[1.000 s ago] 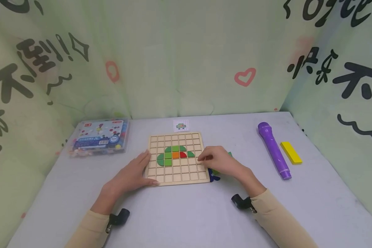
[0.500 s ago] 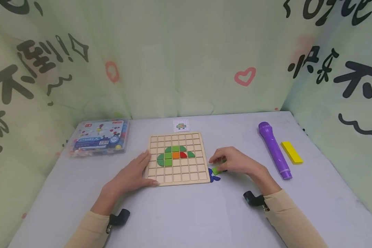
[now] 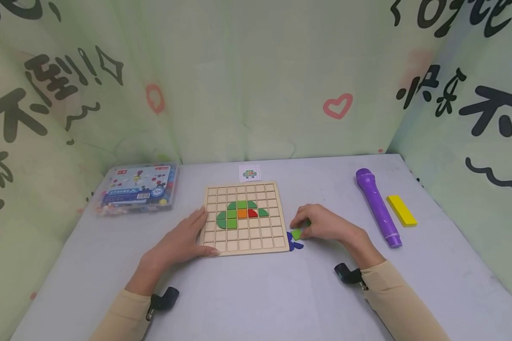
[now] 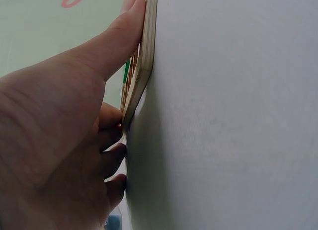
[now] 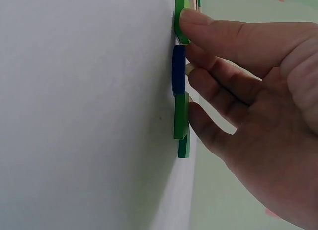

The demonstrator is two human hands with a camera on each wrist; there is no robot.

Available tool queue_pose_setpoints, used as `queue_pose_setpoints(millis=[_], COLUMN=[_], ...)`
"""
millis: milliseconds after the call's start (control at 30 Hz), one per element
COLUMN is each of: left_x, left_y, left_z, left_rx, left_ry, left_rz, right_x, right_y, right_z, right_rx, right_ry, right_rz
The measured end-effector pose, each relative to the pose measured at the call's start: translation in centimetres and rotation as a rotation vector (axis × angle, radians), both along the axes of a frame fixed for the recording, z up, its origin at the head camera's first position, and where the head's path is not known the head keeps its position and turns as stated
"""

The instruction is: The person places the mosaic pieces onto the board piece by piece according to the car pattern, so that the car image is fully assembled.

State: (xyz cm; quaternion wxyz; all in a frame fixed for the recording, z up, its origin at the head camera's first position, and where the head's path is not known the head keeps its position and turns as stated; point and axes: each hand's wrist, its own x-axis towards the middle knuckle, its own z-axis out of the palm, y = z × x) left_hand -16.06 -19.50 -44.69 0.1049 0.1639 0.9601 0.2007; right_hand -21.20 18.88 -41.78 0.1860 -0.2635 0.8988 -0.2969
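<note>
A wooden grid board (image 3: 256, 244) bears several flat tiles in green, orange and red. My left hand (image 3: 177, 241) rests against its left edge, the thumb lying over the near-left corner in the left wrist view. Beside the board's right edge, my right hand (image 3: 324, 222) is over a small group of loose tiles. Its thumb touches a green tile (image 5: 181, 26), while the other fingertips are right at a blue tile (image 5: 179, 68) and another green tile (image 5: 181, 115). Blue curved tiles (image 3: 297, 246) lie by the board's near-right corner. The hand partly hides the group.
A small pattern card (image 3: 249, 173) lies beyond the board. At the back left is a clear plastic box (image 3: 138, 187) of colourful parts. A purple microphone-shaped tube (image 3: 377, 206) and a yellow block (image 3: 402, 210) lie to the right. A curtain (image 3: 256, 94) hangs behind the table.
My right hand has moved right, from over the board's right edge to the loose tiles beside it, and its fingers have lowered onto them. The left hand has stayed in place.
</note>
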Motion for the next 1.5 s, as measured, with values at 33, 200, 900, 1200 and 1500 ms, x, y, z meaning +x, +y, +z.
queue_pose_setpoints(millis=[33, 200, 900, 1200, 1500], left_x=[0.0, 0.0, 0.0, 0.0, -0.1], left_y=[0.0, -0.1, 0.1, -0.1, 0.0], left_z=[0.0, -0.1, 0.1, 0.0, 0.3], left_rx=[-0.001, -0.002, -0.001, 0.004, 0.021], left_ry=[0.0, -0.003, -0.014, -0.009, -0.037], left_rz=[0.0, 0.0, 0.009, 0.001, 0.007], right_x=[0.0, 0.0, -1.1, -1.5, -1.7], right_y=[0.0, -0.2, -3.3, -7.1, -10.3], right_z=[0.0, 0.0, -0.1, -0.2, -0.6], right_rx=[0.003, 0.004, -0.152, -0.192, -0.201], right_ry=[-0.002, -0.002, 0.008, -0.015, 0.067], right_rz=[-0.007, -0.034, -0.134, -0.087, -0.053])
